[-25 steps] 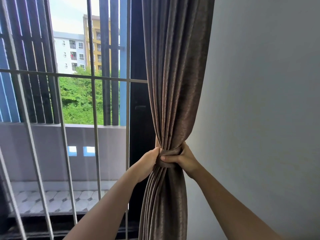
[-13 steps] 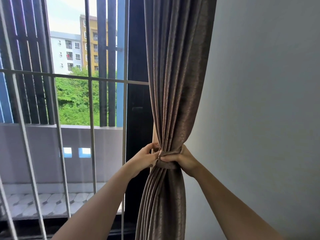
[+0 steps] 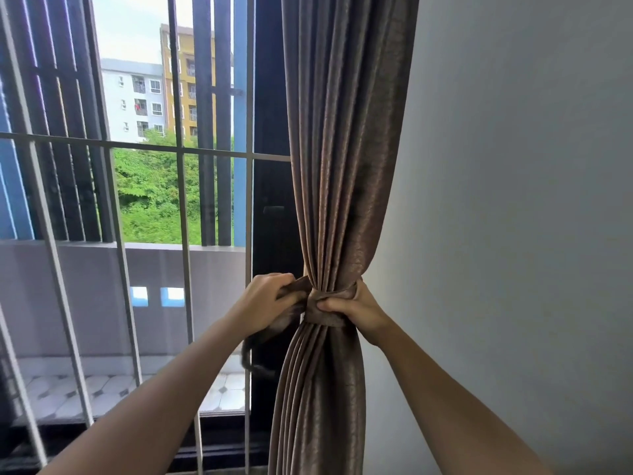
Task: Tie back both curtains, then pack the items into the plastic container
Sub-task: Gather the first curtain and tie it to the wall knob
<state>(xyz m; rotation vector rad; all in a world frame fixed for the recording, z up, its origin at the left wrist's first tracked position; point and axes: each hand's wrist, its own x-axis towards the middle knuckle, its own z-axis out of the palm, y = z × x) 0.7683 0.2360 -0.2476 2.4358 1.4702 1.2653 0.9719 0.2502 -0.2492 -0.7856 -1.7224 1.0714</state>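
**Tie-back end pulled out to the left as the knot is drawn tight**

The brown pleated fabric curtain (image 3: 342,166) hangs gathered against the grey painted wall (image 3: 513,200), cinched at its waist by a matching brown fabric tie-back band (image 3: 323,311). Half a second ago both hands sat close against the bundle, with no loose end showing. Now the left hand (image 3: 265,303) has drawn away from the curtain toward the white barred window grille (image 3: 185,234), and a strip of the band stretches from the wrap into its fist, with a dark tail (image 3: 250,354) dangling below the wrist.

The left fingers (image 3: 279,281) are clenched around that free end. The right hand (image 3: 359,311) is pressed to the wall side of the bundle, its thumb lying across the band and its fingers curled behind the fabric, grasping the wrap so that it cannot slip.

This looks like the tightening pull of a knot or tuck: one hand anchors, the other takes up slack. How the band is fastened behind the folds is hidden, so whether it will hold on release cannot be told.

If this curtain is secured, the task is at most partly done. Neither a second curtain, a plastic container nor any items to pack are in view here, so packing has yet to come.
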